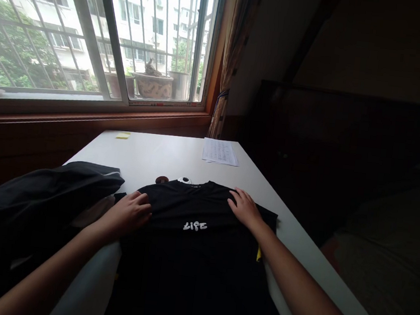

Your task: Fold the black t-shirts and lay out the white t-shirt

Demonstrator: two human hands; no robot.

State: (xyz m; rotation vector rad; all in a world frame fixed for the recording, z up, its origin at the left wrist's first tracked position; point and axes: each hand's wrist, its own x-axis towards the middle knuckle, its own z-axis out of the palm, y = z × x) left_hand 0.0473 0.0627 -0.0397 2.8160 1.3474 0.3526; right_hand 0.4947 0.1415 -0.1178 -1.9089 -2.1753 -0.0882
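A black T-shirt (190,266) lies spread on the white table (150,153), its neckline pointing away from me. White lettering (195,225) crosses its upper part, and a yellow strip (258,254) shows at its right side. My left hand (133,210) is at the shirt's left shoulder, its fingers curled in on the cloth. At the right shoulder my right hand (244,208) rests on the fabric with its fingers stretched out. The shirt's lower part fades into dark shadow.
To the left lies a heap of dark clothes (37,208). Beyond the collar are a brown round object (162,180) and a white-and-black one (184,180). Paper sheets (220,151) and yellow notes (123,135) lie farther back, before a barred window (133,32) and curtain (226,78).
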